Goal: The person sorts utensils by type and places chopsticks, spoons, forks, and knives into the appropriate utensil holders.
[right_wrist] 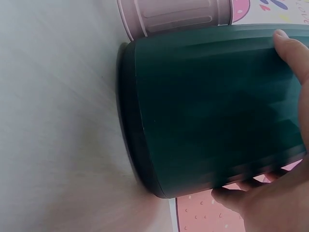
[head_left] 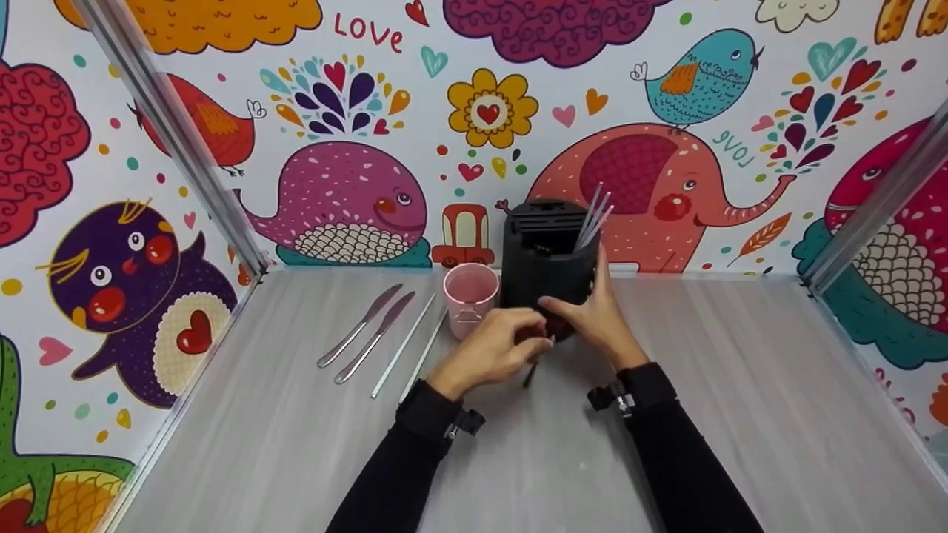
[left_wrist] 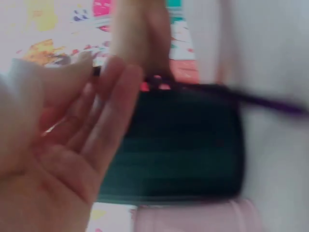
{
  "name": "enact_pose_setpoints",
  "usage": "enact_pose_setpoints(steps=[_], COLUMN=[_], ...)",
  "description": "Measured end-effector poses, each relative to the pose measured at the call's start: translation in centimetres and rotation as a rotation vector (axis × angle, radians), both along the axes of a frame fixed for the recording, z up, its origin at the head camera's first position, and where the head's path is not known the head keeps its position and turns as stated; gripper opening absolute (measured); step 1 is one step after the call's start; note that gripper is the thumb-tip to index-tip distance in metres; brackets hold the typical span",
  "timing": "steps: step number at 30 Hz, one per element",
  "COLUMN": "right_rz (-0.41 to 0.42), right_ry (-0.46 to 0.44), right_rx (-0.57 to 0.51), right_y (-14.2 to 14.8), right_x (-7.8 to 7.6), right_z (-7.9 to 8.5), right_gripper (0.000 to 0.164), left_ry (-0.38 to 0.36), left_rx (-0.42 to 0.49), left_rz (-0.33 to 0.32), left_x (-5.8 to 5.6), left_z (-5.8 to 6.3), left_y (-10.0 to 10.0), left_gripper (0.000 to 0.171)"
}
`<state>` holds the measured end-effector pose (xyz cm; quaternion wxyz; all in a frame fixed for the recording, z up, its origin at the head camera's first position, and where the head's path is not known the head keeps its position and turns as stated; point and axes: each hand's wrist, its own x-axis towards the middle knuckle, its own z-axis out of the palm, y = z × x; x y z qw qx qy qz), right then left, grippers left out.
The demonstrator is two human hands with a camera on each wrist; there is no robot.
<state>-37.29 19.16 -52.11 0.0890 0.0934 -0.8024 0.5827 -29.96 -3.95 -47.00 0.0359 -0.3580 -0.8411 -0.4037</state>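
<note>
My right hand (head_left: pixel 603 318) grips a dark utensil holder (head_left: pixel 533 274) with a slotted top, its thumb on the near side. The right wrist view shows the holder (right_wrist: pixel 217 111) dark green, with the thumb and fingers of the right hand (right_wrist: pixel 275 198) on opposite sides. In front of the holder, my left hand (head_left: pixel 492 352) pinches a thin dark stick (head_left: pixel 530 374) between thumb and fingers. This stick (left_wrist: pixel 256 99) looks purplish and blurred in the left wrist view, partly hidden by the fingers. Several pale thin sticks (head_left: pixel 594 218) lean in the holder's opening.
A pink cup (head_left: pixel 472 285) stands just left of the holder. Farther left, two table knives (head_left: pixel 374 337) and two pale sticks (head_left: pixel 404 344) lie on the grey table (head_left: pixel 244 414). Behind rises a patterned wall (head_left: pixel 489 44) with metal posts at the corners.
</note>
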Motion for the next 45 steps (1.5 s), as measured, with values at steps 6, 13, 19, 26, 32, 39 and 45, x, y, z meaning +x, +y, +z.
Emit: enact_pose_setpoints(steps=[6,13,19,26,32,39,45], right_rz=[0.012,-0.004,-0.013,-0.017,-0.022,-0.022,-0.028], right_ry=[0.036,0.003,-0.024,-0.049,-0.054,-0.044,-0.015], right_rx=[-0.001,0.03,0.035,0.027,0.031,0.036,0.029], right_y=[0.1,0.1,0.2,0.1,-0.1,-0.1,-0.1], right_x=[-0.1,0.0,-0.1,0.0,0.0,0.0,0.0], right_z=[0.0,0.0,0.0,0.1,0.0,0.0,-0.2], right_gripper=[0.132,0.134,0.134,0.136,0.137,0.135,0.135], left_ry=[0.174,0.364,0.431,0.405,0.409,0.37,0.359], left_rx=[0.209,0.476,0.638,0.627,0.576,0.529,0.452], left_rz=[0.094,0.234,0.291,0.311,0.304,0.304,0.326], left_x=[1.4,2.5,2.1,1.1,1.0,0.7,0.1], left_z=[3.1,6.3,6.9,6.9,7.5,7.8,7.1], left_y=[0.1,-1.3,-2.3,-2.2,-1.7,-0.9,0.0], left_gripper=[0.008,0.016,0.015,0.018,0.019,0.016,0.016])
